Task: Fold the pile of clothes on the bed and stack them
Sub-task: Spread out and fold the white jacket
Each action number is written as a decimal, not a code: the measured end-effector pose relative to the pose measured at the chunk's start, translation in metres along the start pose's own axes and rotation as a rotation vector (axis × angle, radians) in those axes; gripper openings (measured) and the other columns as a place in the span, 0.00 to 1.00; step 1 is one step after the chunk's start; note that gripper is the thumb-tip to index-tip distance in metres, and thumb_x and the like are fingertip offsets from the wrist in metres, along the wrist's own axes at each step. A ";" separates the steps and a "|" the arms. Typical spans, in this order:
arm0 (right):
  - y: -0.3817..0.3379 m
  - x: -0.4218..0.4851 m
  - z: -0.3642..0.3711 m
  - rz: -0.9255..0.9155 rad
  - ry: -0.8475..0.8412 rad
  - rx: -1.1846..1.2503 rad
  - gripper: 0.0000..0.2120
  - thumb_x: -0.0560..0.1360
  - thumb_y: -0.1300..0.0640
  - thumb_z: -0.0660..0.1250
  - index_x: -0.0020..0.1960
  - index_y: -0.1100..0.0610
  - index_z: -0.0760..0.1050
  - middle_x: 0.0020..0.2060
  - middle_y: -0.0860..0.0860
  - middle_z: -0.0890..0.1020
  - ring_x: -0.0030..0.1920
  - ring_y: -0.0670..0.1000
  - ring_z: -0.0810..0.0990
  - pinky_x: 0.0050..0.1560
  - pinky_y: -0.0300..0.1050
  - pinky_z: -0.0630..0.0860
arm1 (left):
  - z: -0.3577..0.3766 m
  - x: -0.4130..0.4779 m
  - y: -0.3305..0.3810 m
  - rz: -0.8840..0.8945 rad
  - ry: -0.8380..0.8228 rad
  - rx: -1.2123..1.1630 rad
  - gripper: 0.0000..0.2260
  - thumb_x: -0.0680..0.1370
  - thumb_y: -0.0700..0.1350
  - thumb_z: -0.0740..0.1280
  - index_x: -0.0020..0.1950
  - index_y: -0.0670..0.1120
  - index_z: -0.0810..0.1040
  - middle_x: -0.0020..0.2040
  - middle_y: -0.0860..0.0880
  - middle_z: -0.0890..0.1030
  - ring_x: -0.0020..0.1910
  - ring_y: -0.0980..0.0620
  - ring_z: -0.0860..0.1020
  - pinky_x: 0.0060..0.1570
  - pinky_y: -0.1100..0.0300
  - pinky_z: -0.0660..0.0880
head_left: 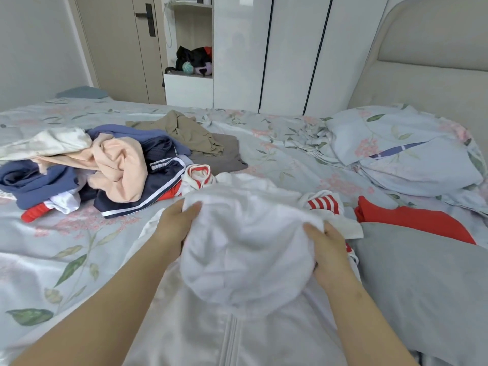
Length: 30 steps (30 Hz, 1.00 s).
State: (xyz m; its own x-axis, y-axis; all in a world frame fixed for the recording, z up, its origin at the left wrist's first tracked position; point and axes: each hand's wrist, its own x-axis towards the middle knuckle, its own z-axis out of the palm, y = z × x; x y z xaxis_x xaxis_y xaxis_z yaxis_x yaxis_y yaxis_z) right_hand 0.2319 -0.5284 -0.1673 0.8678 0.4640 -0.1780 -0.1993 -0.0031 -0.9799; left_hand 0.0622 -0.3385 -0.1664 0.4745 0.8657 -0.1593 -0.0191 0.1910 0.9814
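Both hands grasp a white jacket (245, 249): the left hand (175, 224) pinches one side of its hood and the right hand (330, 249) the other. The zipped body lies spread on the bed (66, 254) beneath the fingers. Folding looks barely begun. Beyond the left fingers the pile (105, 165) lies tangled, with no finished stack showing. A red garment (412, 220) waits past the right fingers.

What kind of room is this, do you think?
Most likely a home bedroom: a bed with floral sheets, a padded headboard, tall wardrobe doors behind, and an unfolded pile of clothes. The left hand and right hand hold a white hooded top.
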 end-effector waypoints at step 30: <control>0.004 0.167 0.039 -0.419 0.228 -0.575 0.19 0.74 0.68 0.63 0.65 0.60 0.74 0.62 0.57 0.77 0.62 0.56 0.73 0.62 0.39 0.64 | 0.023 0.204 -0.017 0.186 0.151 1.082 0.26 0.70 0.49 0.64 0.65 0.37 0.70 0.68 0.40 0.68 0.66 0.40 0.67 0.65 0.47 0.67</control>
State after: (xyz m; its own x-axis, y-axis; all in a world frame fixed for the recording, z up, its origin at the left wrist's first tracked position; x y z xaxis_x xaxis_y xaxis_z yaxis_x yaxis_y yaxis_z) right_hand 0.3584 -0.4162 -0.1977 0.9042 0.3329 0.2677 0.3839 -0.3587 -0.8508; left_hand 0.1794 -0.1758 -0.2133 0.4306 0.9004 0.0613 0.7349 -0.3893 0.5553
